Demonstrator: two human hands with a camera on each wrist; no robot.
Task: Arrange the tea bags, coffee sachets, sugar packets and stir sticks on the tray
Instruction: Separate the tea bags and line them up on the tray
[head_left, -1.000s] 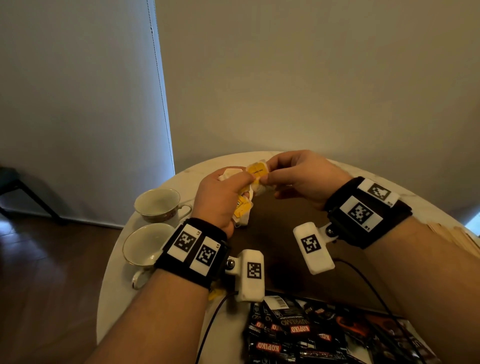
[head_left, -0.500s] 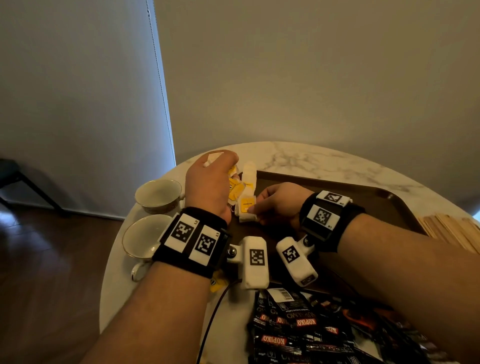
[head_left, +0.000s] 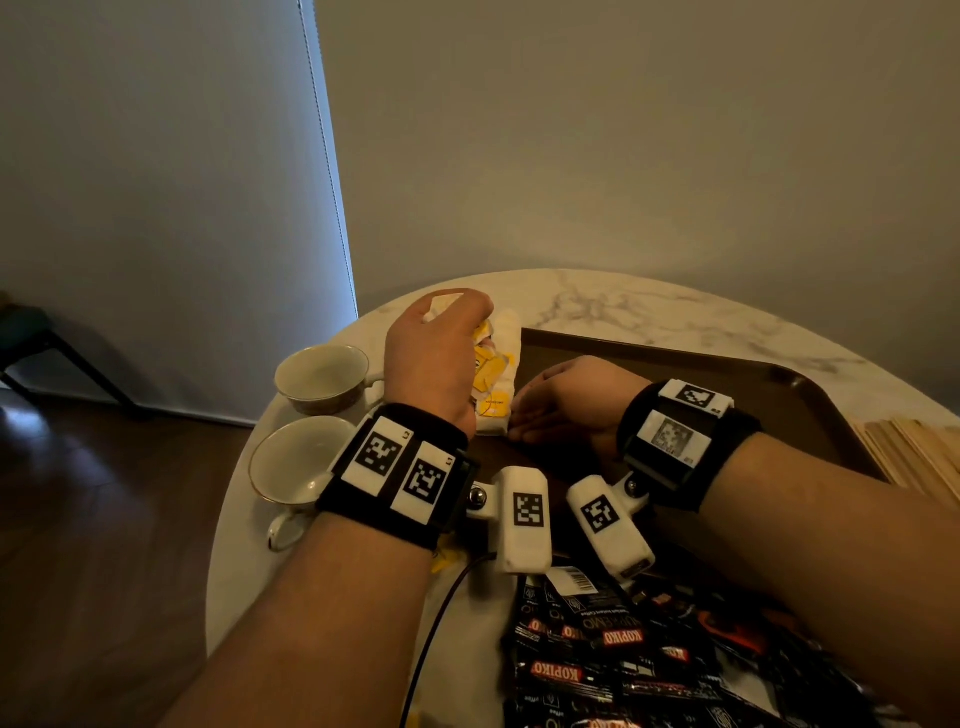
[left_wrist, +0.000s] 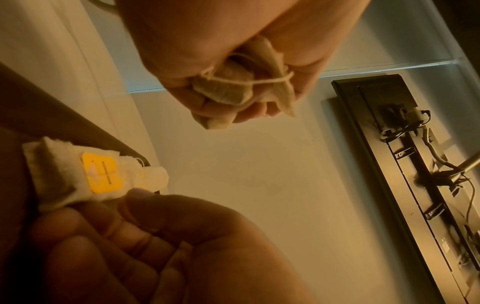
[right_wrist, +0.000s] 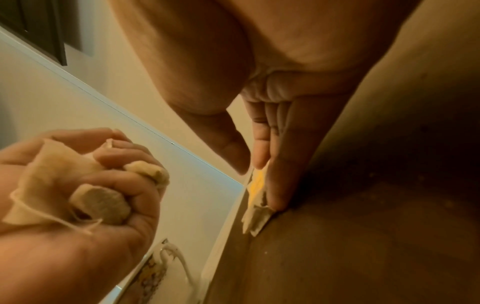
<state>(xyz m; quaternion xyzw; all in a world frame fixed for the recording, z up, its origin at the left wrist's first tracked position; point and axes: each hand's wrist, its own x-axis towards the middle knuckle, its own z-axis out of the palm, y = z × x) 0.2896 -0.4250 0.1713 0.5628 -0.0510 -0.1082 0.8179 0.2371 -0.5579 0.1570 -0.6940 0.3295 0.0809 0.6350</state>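
Note:
My left hand (head_left: 439, 343) hovers over the tray's left edge and grips a bunch of tea bags (left_wrist: 228, 90), their strings trailing from the fist (right_wrist: 85, 191). Below it a small pile of tea bags with yellow tags (head_left: 493, 379) lies on the brown tray (head_left: 727, 384). My right hand (head_left: 524, 415) rests low on the tray, its straight fingers (right_wrist: 280, 156) lying against one tagged tea bag (left_wrist: 101, 174), the thumb slightly apart. Black coffee sachets (head_left: 597, 654) are heaped near me. Wooden stir sticks (head_left: 914, 457) lie at the right.
Two white teacups (head_left: 322, 379) (head_left: 296, 462) stand on the round marble table (head_left: 649, 306) left of the tray. A black cable (head_left: 441, 597) runs from the left wrist camera. Wall close behind; the floor drops away on the left.
My right hand came down from the left hand's bunch with one tea bag and laid it on the tray's left side. The left hand lowered a little, still holding its bunch.

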